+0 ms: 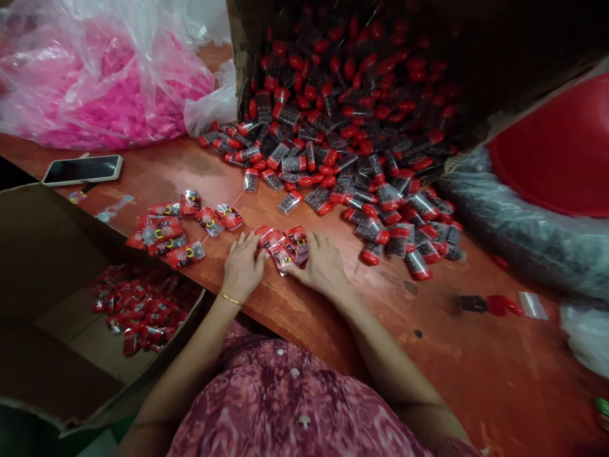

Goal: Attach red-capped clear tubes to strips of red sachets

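Note:
Several small red printed packets [283, 249] lie in a loose cluster on the table, between my two hands. My left hand [243, 265] rests at their left side with fingers stretched out and the thumb touching the cluster's edge. On the other side my right hand [324, 263] lies with thumb and fingers apart, cupped against the packets. Neither hand visibly lifts anything. More red printed packets [162, 236] lie in a group to the left. Beyond my hands, a big heap of clear containers with red caps [328, 162] spills from a tipped cardboard box [245, 70].
A cardboard box [57, 317] holding red packets stands below the table's left edge. A phone [83, 169] lies near a plastic bag of pink pieces [118, 95]. At right are a red basin [556, 152], a filled clear bag [514, 235] and separated container parts [499, 305].

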`<act>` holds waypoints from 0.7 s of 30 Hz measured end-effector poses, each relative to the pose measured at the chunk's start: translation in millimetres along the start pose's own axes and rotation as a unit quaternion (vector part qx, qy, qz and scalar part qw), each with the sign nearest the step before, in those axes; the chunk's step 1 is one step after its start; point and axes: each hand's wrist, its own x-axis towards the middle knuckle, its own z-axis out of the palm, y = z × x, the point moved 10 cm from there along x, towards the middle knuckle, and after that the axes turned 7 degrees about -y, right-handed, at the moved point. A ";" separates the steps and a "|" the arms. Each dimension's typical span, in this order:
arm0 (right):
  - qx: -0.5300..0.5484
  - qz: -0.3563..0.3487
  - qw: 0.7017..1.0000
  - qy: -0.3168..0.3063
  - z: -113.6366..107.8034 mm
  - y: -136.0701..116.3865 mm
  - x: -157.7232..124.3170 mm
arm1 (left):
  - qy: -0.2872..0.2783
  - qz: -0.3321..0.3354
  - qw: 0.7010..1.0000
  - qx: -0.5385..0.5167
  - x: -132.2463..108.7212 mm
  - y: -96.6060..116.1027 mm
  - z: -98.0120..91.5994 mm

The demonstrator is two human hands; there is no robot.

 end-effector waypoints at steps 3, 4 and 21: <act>0.001 -0.044 0.999 -0.005 8.8 -11.7 4.0 | -0.014 0.030 0.999 0.017 9.9 8.8 8.6; 0.001 -0.056 0.998 -0.005 11.6 -15.1 6.3 | -0.018 0.039 0.999 0.013 12.7 11.9 11.3; 0.018 -0.185 0.981 0.055 -17.1 -29.8 47.9 | 0.032 0.027 0.999 0.034 -2.6 22.6 5.6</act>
